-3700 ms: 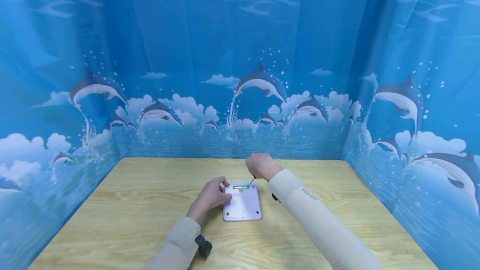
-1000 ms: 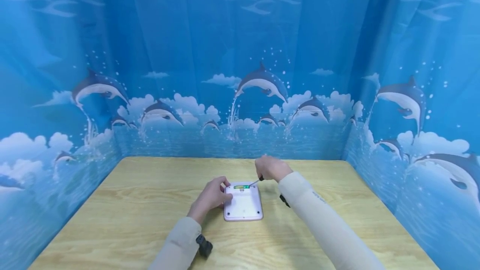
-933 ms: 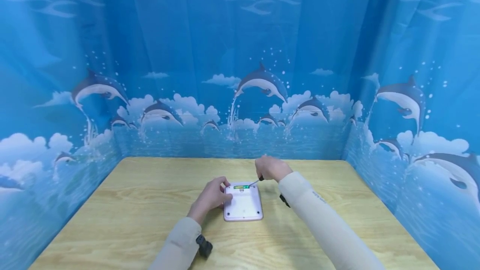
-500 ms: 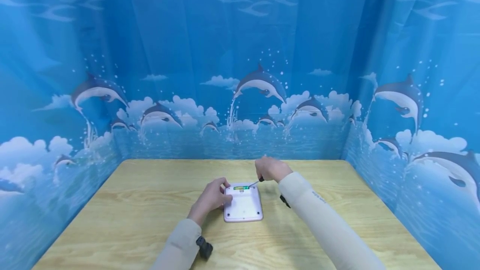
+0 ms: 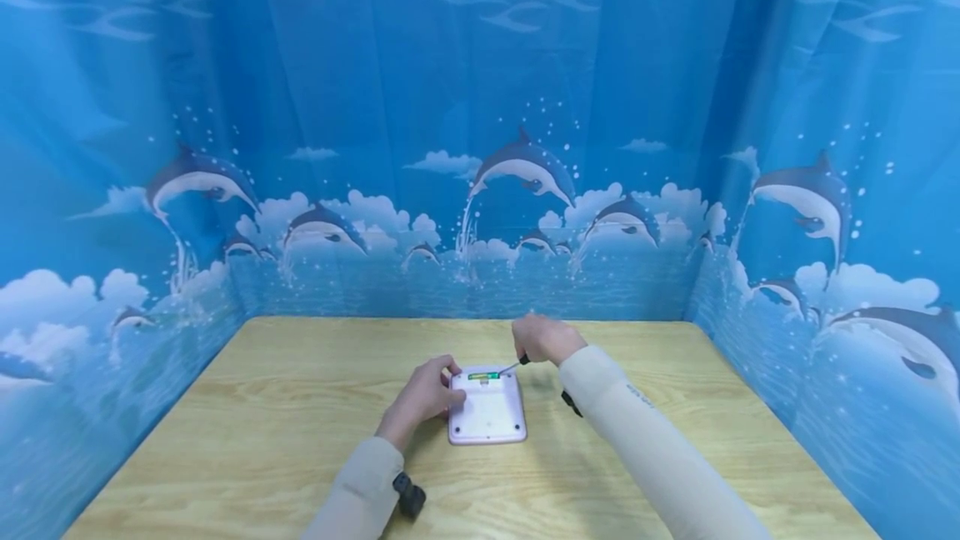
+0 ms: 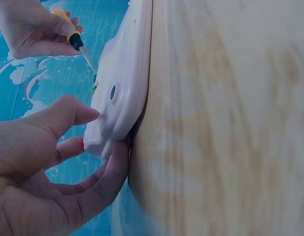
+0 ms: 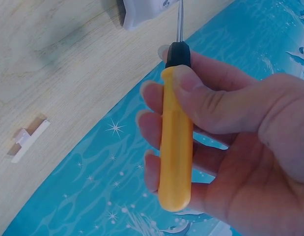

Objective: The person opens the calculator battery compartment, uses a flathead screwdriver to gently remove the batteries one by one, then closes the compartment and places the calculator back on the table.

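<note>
A flat, pale pink square device (image 5: pixel 487 417) lies on the table with its battery bay at the far edge. One green-and-yellow battery (image 5: pixel 483 376) sits in that bay. My left hand (image 5: pixel 423 397) pinches the device's left side, thumb on top and fingers under the rim in the left wrist view. My right hand (image 5: pixel 547 338) grips a screwdriver (image 7: pixel 176 142) with a yellow handle and black collar. Its thin metal shaft slants down and left, the tip right at the battery's right end. In the right wrist view, the tip is out of frame.
A small white battery cover (image 7: pixel 30 140) lies on the wooden table (image 5: pixel 300 440) near its edge in the right wrist view. Blue dolphin-print curtains (image 5: pixel 420 107) stand around the table's back and sides.
Compared with the earliest frame, my right hand has shifted right and the screwdriver has gone from steep to a lower slant. The left hand and device have held nearly still; little moves over the last second.
</note>
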A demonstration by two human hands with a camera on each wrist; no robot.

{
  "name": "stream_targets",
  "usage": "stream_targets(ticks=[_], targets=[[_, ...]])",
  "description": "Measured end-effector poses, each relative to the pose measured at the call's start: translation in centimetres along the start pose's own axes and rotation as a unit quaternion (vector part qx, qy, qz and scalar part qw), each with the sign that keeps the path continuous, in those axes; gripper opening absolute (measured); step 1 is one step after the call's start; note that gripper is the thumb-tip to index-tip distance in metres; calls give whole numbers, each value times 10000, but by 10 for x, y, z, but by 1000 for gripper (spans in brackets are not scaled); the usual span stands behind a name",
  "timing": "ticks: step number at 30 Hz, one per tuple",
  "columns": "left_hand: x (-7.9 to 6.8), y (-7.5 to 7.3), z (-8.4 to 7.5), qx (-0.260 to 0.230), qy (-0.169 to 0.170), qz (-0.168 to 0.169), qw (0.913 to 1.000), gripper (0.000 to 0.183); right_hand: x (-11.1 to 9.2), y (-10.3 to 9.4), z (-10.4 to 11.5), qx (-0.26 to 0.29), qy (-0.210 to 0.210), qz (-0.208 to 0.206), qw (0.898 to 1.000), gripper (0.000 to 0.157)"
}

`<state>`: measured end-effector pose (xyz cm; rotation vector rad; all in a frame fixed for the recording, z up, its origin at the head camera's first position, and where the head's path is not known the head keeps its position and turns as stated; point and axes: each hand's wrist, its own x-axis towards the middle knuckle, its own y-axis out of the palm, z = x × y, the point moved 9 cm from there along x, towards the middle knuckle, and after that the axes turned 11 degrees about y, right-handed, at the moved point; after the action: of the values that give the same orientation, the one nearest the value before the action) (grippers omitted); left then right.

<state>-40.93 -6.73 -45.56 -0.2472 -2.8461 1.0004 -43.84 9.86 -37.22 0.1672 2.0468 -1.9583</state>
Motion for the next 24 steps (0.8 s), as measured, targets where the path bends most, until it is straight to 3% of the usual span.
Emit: stream_targets(ticks=[24], targets=[[-2, -1, -1, 41, 6, -25, 10000, 30, 1, 5, -7, 108, -46, 97, 9999, 22]])
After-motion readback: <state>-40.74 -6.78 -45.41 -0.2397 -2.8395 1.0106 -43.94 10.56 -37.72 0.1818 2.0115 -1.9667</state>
